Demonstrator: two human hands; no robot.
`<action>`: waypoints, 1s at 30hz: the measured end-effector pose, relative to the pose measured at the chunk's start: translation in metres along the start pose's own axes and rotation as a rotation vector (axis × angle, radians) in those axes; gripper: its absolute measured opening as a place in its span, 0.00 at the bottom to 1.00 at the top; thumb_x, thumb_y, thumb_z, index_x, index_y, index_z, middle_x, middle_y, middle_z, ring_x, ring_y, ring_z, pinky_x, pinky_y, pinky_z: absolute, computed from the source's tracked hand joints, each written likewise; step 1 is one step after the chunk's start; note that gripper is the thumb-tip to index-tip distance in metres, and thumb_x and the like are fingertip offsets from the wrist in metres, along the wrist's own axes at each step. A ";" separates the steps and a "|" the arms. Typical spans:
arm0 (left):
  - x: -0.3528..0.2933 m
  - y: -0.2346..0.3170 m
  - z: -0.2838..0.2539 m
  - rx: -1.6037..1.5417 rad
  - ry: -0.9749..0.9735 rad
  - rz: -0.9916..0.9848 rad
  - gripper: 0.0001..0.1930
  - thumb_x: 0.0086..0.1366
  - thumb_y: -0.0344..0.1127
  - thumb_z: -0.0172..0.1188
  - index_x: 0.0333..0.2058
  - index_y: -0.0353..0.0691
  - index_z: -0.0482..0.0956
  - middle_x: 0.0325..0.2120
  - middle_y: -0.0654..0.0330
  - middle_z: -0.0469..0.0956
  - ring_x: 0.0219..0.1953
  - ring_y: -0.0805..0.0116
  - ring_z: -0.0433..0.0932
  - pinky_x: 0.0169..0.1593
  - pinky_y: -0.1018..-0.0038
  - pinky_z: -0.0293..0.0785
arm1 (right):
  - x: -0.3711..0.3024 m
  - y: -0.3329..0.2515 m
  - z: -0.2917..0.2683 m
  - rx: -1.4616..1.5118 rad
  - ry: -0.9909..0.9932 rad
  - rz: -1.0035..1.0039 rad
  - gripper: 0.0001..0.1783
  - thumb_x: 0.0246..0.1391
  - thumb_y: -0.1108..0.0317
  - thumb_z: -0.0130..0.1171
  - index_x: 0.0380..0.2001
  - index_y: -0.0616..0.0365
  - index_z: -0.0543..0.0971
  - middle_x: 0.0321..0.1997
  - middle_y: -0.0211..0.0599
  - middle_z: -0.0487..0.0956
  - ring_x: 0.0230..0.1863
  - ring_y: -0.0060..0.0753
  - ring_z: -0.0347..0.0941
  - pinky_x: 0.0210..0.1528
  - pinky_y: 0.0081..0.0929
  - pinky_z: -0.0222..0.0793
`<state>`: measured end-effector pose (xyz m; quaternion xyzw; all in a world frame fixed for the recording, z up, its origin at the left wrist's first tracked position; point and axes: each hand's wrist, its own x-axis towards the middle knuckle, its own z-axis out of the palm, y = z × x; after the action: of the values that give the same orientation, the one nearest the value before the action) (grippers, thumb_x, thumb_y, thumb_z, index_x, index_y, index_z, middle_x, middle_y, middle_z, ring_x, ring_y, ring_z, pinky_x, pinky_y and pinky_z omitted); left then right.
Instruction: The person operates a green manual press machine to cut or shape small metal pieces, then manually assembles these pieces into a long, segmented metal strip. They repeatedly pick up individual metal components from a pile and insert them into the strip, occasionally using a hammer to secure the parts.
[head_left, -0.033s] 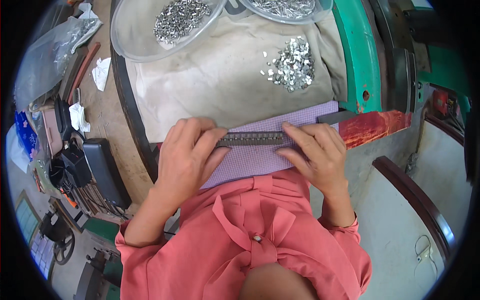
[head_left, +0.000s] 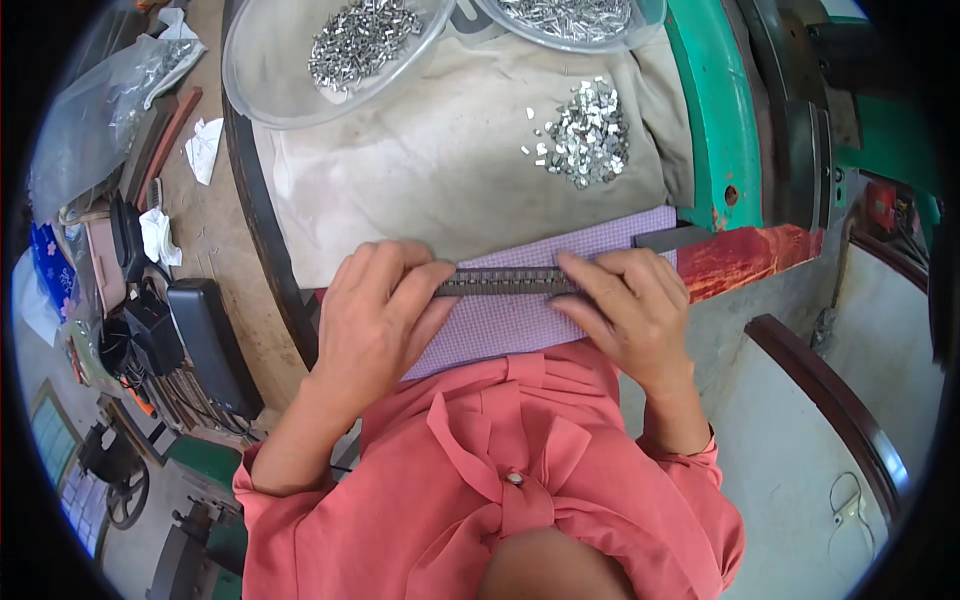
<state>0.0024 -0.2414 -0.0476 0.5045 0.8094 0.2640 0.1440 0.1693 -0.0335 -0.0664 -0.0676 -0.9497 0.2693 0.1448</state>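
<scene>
1. Beige cloth [head_left: 400,190] covers most of the work surface, with a checked purple cloth [head_left: 480,327] along its near side, by the person's lap.
2. Over the purple cloth, between the two hands, a dark notched bar [head_left: 510,281] runs from side to side, a row of small slots along it.
3. At the bar's left end, the left hand [head_left: 372,318] grips it between thumb and bent fingers.
4. At the other end, the right hand [head_left: 638,300] pinches it, thumb on the near side and forefinger on the far side.
5. Beyond them, a clear bowl [head_left: 255,85] holds small metal pieces [head_left: 360,48]; a second clear tub [head_left: 648,32] holds thin metal pins [head_left: 570,16].
6. Shiny metal chips [head_left: 592,138] lie heaped on the beige cloth, right of the middle.
7. Green metal [head_left: 712,120] and a red patterned board [head_left: 755,260] border the right.
8. On the left sit a black case [head_left: 212,345] and crumpled white tissue [head_left: 203,150].
</scene>
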 end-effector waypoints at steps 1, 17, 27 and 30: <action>-0.001 -0.001 0.002 -0.003 0.020 0.009 0.20 0.45 0.30 0.74 0.39 0.38 0.79 0.37 0.55 0.76 0.37 0.54 0.75 0.40 0.62 0.71 | 0.002 0.001 0.002 0.012 0.002 -0.013 0.23 0.38 0.63 0.75 0.42 0.52 0.85 0.30 0.28 0.76 0.29 0.32 0.71 0.30 0.31 0.65; 0.026 -0.016 0.009 -0.022 0.151 0.060 0.19 0.44 0.29 0.73 0.38 0.40 0.80 0.35 0.57 0.77 0.35 0.56 0.75 0.37 0.64 0.71 | 0.043 0.020 -0.015 0.073 -0.044 -0.017 0.17 0.40 0.67 0.74 0.38 0.54 0.85 0.30 0.29 0.79 0.30 0.33 0.76 0.31 0.30 0.69; 0.029 -0.015 0.004 -0.145 0.143 0.020 0.18 0.45 0.29 0.73 0.37 0.40 0.80 0.35 0.57 0.78 0.35 0.56 0.75 0.37 0.65 0.70 | 0.050 0.017 -0.016 -0.078 -0.050 -0.208 0.12 0.40 0.71 0.71 0.32 0.53 0.83 0.30 0.28 0.79 0.27 0.29 0.74 0.29 0.28 0.65; 0.031 -0.012 0.004 -0.133 0.130 0.029 0.16 0.46 0.29 0.73 0.36 0.40 0.80 0.34 0.57 0.78 0.34 0.56 0.75 0.38 0.65 0.71 | 0.053 0.015 -0.021 -0.167 -0.077 -0.266 0.10 0.41 0.69 0.67 0.32 0.53 0.83 0.31 0.27 0.78 0.28 0.27 0.73 0.29 0.27 0.64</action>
<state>-0.0189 -0.2168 -0.0568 0.4874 0.7901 0.3517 0.1205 0.1264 0.0009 -0.0448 0.0574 -0.9742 0.1701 0.1366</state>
